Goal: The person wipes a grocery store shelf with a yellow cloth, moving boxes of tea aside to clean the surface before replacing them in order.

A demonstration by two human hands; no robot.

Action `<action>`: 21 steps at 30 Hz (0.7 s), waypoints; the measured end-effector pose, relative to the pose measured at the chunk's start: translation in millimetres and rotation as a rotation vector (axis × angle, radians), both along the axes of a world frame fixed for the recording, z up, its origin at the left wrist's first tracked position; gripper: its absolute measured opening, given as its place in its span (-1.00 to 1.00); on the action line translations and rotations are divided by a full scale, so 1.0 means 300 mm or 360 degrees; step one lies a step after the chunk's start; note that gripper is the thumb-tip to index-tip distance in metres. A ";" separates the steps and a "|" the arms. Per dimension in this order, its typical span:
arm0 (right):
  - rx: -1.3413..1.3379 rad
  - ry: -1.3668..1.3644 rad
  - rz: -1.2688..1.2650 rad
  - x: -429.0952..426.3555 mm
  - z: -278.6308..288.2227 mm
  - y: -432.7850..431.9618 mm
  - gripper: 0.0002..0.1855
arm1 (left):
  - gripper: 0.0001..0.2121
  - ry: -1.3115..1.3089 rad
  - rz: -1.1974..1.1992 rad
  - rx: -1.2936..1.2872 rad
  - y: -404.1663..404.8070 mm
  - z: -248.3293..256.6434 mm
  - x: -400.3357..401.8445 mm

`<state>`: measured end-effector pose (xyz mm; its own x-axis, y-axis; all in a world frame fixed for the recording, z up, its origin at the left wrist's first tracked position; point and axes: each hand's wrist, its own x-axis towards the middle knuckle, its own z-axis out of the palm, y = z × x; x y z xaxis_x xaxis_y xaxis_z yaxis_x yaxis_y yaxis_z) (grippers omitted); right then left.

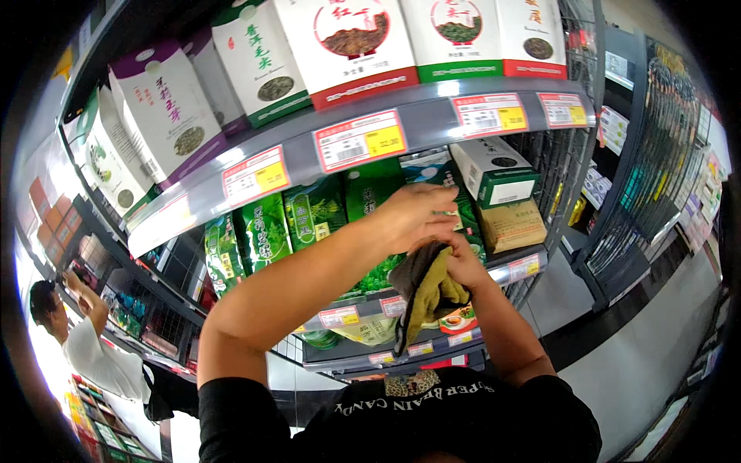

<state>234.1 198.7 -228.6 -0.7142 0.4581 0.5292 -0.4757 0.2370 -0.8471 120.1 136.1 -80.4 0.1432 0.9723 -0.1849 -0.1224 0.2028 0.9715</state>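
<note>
My right hand [466, 263] grips a folded cloth [431, 283], olive-yellow on one face and dark grey-brown on the other, which hangs down before the shelf. Just above it is my left hand [418, 213], slightly blurred, its fingers bent and a little apart with nothing seen in them. Behind both hands stand foil tea bags; the nearest, a dark green bag [472, 223], is partly covered by my fingers. To its right, a white and green tea box [495, 171] lies on a brown paper package [514, 226].
Above my hands runs an upper shelf edge [428, 124] with price tags, carrying white tea boxes [359, 52]. Green tea bags [263, 231] line the left. A lower shelf [393, 353] holds more packages. At far left another person [98, 347] reaches toward a rack. Hanging goods [648, 156] fill a right-hand rack.
</note>
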 end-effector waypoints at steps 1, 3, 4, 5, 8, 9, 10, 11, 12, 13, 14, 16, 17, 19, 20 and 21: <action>-0.0042 -0.0003 -0.0045 0.007 0.003 -0.008 -0.58 | -0.37 0.0007 0.0031 -0.0056 0.040 -0.010 0.040; -0.0126 -0.0014 -0.0129 0.014 0.013 -0.028 -0.60 | -0.38 0.0019 0.0177 -0.0164 0.125 -0.031 0.122; -0.0112 0.0040 -0.0114 0.009 0.008 -0.023 -0.61 | -0.41 0.0028 0.0292 -0.0215 0.165 -0.040 0.165; -0.0103 0.0098 -0.0106 0.001 -0.006 -0.011 -0.62 | -0.44 0.0043 0.0401 -0.0270 0.205 -0.053 0.196; -0.0058 0.0137 -0.0076 -0.005 -0.007 -0.008 -0.60 | -0.46 0.0005 0.0334 -0.0214 0.297 -0.082 0.221; 0.0000 0.0104 -0.0094 -0.007 -0.015 0.001 -0.59 | -0.63 0.0033 0.0401 -0.0314 0.315 -0.080 0.237; 0.0058 0.0070 -0.0109 -0.007 -0.019 0.006 -0.59 | -0.65 0.0040 0.0381 -0.0301 0.326 -0.081 0.246; 0.0197 0.0058 -0.0184 0.005 0.009 -0.004 -0.56 | -0.68 0.0043 0.0364 -0.0281 0.343 -0.080 0.246; 0.0236 0.0120 -0.0185 0.003 0.006 -0.001 -0.55 | -0.70 0.0046 0.0351 -0.0261 0.357 -0.080 0.243; 0.0275 0.0182 -0.0181 -0.004 -0.005 -0.001 -0.54 | -0.73 -0.0080 0.0364 -0.0265 0.364 -0.085 0.236; 0.0321 0.0245 -0.0174 -0.007 0.005 -0.004 -0.53 | -0.73 -0.0092 0.0344 -0.0234 0.354 -0.068 0.234; 0.0298 0.0173 -0.0065 0.008 0.035 -0.014 -0.45 | -0.73 -0.0117 0.0326 -0.0171 0.323 -0.037 0.214; 0.0253 0.0139 -0.0023 0.018 0.058 -0.029 -0.43 | -0.74 -0.0269 0.0278 -0.0152 0.297 -0.017 0.201; 0.0077 0.0174 0.0176 0.009 0.056 -0.016 -0.38 | -0.73 -0.0313 0.0155 -0.0180 0.230 0.039 0.175; 0.0050 0.0082 0.0152 0.023 0.086 -0.033 -0.38 | -0.72 -0.0349 0.0132 -0.0217 0.191 0.052 0.145; 0.0075 0.0068 0.0119 0.020 0.080 -0.027 -0.46 | -0.69 -0.0370 0.0060 -0.0288 0.145 0.065 0.116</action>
